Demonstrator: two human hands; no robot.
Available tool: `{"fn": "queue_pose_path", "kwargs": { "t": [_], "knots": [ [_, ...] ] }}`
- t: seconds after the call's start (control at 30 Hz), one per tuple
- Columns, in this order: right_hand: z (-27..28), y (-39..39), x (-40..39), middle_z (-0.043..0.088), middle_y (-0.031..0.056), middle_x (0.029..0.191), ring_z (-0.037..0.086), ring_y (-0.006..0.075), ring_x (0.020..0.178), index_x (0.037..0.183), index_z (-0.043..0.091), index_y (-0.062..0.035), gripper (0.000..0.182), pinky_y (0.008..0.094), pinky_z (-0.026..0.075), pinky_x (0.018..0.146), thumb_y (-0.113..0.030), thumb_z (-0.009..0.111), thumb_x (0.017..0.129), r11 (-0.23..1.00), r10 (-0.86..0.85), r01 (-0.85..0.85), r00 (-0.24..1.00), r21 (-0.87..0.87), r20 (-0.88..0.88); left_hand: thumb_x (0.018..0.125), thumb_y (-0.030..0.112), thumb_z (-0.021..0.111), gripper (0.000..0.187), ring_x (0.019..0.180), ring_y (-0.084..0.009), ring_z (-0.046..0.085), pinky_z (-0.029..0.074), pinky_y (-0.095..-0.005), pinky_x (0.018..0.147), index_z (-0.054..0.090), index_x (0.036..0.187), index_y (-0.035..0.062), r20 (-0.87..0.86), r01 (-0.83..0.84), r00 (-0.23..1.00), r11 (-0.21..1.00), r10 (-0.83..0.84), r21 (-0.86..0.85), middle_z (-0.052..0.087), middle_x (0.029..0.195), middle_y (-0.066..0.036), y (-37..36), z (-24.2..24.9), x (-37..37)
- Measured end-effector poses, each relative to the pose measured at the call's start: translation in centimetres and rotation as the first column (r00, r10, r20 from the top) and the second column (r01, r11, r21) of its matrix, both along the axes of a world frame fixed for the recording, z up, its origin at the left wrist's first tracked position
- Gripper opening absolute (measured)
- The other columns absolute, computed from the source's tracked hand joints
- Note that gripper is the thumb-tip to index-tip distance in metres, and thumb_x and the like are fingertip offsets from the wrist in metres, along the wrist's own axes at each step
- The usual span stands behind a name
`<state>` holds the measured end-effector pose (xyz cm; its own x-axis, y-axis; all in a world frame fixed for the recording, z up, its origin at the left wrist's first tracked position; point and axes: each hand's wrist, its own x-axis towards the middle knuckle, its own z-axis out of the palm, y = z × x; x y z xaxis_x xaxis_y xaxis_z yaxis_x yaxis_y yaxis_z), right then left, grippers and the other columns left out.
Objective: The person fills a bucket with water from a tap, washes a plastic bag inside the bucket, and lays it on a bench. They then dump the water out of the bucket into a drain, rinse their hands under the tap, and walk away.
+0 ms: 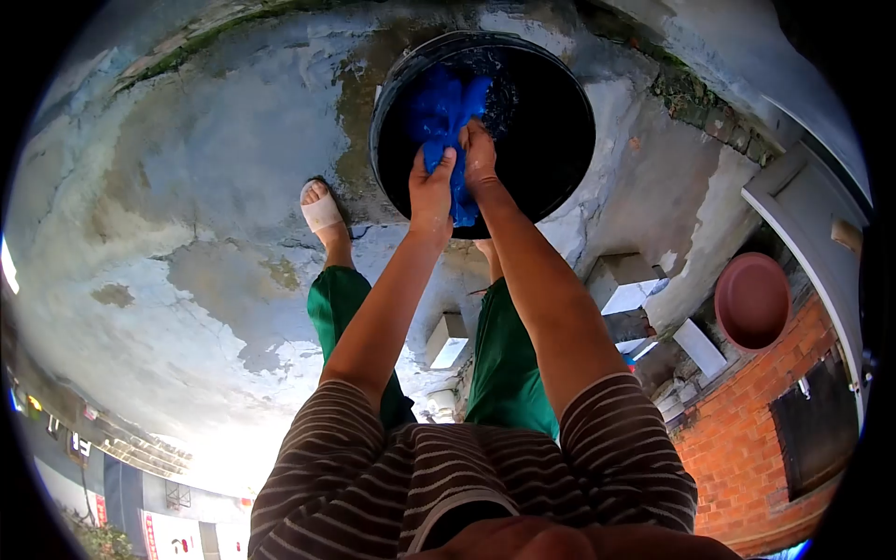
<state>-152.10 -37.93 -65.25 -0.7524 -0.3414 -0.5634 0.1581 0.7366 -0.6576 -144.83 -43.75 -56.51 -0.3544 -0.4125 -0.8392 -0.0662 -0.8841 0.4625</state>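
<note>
A wet-looking blue cloth [437,105] hangs over and inside a large round black tub [576,103] at the top centre. My left hand [431,191] is closed on the cloth near the tub's lower edge, thumb pointing up. Beside it, slightly higher and to the right, my right hand [478,154] is also closed on the blue cloth. Part of the cloth dangles between and below both hands. The tub's interior is dark, with light specks or bubbles near the cloth; its depth cannot be made out.
Worn concrete ground [224,140] surrounds the tub. My sandalled foot [322,207] stands left of it. At the right are a reddish basin [752,301], pale blocks [623,280], a light-coloured counter edge [793,224] and a brick wall [737,448].
</note>
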Motion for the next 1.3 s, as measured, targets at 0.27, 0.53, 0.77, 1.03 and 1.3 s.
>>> {"fn": "queue_pose_path", "kwargs": {
  "t": [0.27, 0.53, 0.77, 1.03, 1.3],
  "knots": [
    [10.4, 3.2, -4.0, 0.054, 0.0153, 0.107, 0.052, 0.0296, 0.102, 0.104, 0.061, -0.0087, 0.030, 0.0351, 0.041, 0.090, -0.022, 0.069, 0.078, 0.970, -0.056, 0.023, 0.990, -0.243, -0.131, 0.065, 0.017, 0.066, 0.072, 0.102, -0.0411, 0.043, 0.039, -0.0434, 0.087, 0.038, 0.127, -0.0043, 0.459, 0.654, 0.642, 0.125, -0.615, -0.746, 0.043, 0.115, -0.023, 2.3, 2.1, 0.0],
    [8.4, 5.8, -4.3, 0.061, 0.0153, 0.091, 0.061, 0.0300, 0.088, 0.105, 0.061, -0.0055, 0.025, 0.0321, 0.047, 0.079, -0.012, 0.061, 0.081, 0.995, 0.098, -0.102, 0.982, -0.017, -0.160, 0.083, 0.016, 0.059, 0.039, 0.096, -0.0224, 0.053, 0.039, -0.0312, 0.092, 0.051, 0.120, 0.0069, 0.233, 0.369, 0.929, 0.720, -0.287, -0.588, 0.054, 0.111, -0.013, 3.9, -2.0, 1.2],
    [15.6, 1.3, 2.3, 0.051, 0.0131, 0.072, 0.051, 0.0280, 0.066, 0.070, 0.055, 0.0000, 0.006, 0.0315, 0.042, 0.061, -0.005, 0.056, 0.069, 0.780, 0.424, -0.501, 0.864, -0.376, -0.271, 0.085, 0.033, 0.061, 0.059, 0.106, -0.0266, 0.055, 0.047, -0.0393, 0.090, 0.037, 0.130, 0.0044, -0.130, 0.015, 0.990, 0.902, 0.046, 0.431, 0.053, 0.118, -0.014, -0.8, -5.5, 1.9],
    [3.8, 0.1, -1.8, 0.058, 0.0124, 0.069, 0.057, 0.0315, 0.065, 0.063, 0.057, -0.0051, 0.021, 0.0374, 0.046, 0.058, -0.019, 0.059, 0.079, 0.952, 0.252, -0.305, 0.838, -0.032, -0.484, 0.085, 0.000, 0.037, 0.032, 0.090, -0.0199, 0.058, 0.048, -0.0302, 0.082, 0.051, 0.114, 0.0026, 0.035, -0.165, 0.986, 0.973, 0.161, 0.162, 0.059, 0.101, -0.008, 1.3, -3.0, -1.5],
    [13.0, -1.2, 3.2, 0.046, 0.0134, 0.064, 0.049, 0.0291, 0.060, 0.065, 0.052, 0.0001, 0.019, 0.0359, 0.041, 0.058, -0.009, 0.058, 0.081, 0.809, 0.265, -0.304, 0.953, -0.503, -0.149, 0.093, 0.027, 0.044, 0.031, 0.088, -0.0198, 0.060, 0.049, -0.0317, 0.082, 0.052, 0.112, 0.0040, -0.181, -0.140, 0.962, 0.936, 0.206, 0.323, 0.061, 0.095, -0.008, 0.9, -6.0, 1.6]
  ]
}}
